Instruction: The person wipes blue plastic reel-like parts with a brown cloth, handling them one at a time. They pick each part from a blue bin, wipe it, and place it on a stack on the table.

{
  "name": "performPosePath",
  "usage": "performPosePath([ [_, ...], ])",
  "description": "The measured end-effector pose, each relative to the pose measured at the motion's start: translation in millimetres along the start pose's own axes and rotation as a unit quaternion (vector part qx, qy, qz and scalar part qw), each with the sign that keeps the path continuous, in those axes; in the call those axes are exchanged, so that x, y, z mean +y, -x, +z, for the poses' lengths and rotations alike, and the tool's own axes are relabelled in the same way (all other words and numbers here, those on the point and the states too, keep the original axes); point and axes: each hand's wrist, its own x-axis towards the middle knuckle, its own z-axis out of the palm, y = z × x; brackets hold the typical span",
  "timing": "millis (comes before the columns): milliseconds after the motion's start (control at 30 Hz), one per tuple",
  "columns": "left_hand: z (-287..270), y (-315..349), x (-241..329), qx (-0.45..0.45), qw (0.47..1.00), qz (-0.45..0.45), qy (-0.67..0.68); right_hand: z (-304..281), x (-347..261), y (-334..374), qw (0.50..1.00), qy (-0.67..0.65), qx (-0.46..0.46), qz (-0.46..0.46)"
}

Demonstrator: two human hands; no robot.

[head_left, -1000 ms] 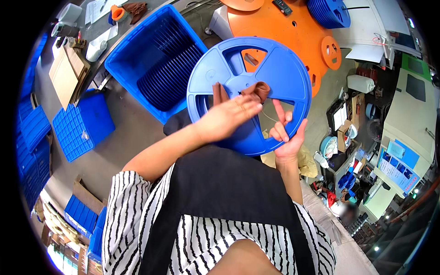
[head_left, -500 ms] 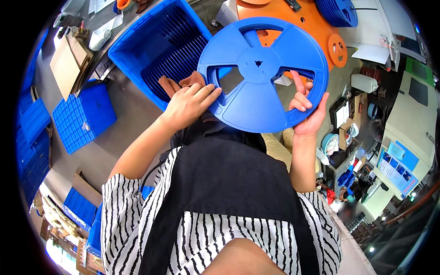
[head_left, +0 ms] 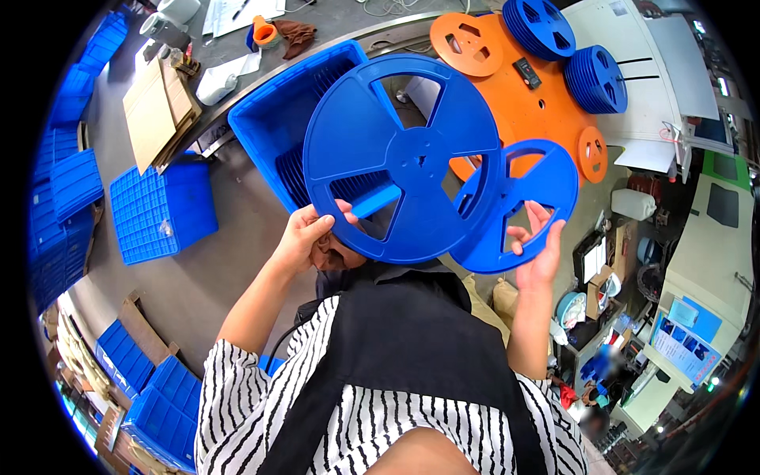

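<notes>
My left hand is closed on the lower left rim of a blue plastic reel disc, its thumb on the near face and fingertips through a cutout. A brown cloth is bunched in the same hand, under the rim. To the right, my right hand grips a second blue reel disc by its right rim, with fingers through a cutout. The left disc overlaps the right one and hides part of it. Both discs are tilted, with wide cutouts and a small hub hole.
Behind the left disc stands a blue crate holding a row of discs. An orange round table at the back right carries stacks of blue reels. Another blue crate sits on the floor at left, below cardboard sheets.
One disc face showed before, between both hands; now two discs are fanned apart, one per hand. My left hand went from wiping-cloth contact at the rim to gripping the left disc.
</notes>
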Motion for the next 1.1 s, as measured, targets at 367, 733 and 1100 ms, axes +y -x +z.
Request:
performPosePath([
  [367,-40,3,-8,-0.025,0.99,-0.003,0.136,4,10,-4,0.996,-0.069,-0.005,0.052],
  [733,-70,-8,-6,0.161,0.985,-0.002,0.061,7,14,-23,0.996,-0.05,-0.012,0.072],
  [1100,-152,-160,-9,0.408,0.902,0.007,-0.139,7,30,-27,0.99,-0.065,0.045,0.117],
])
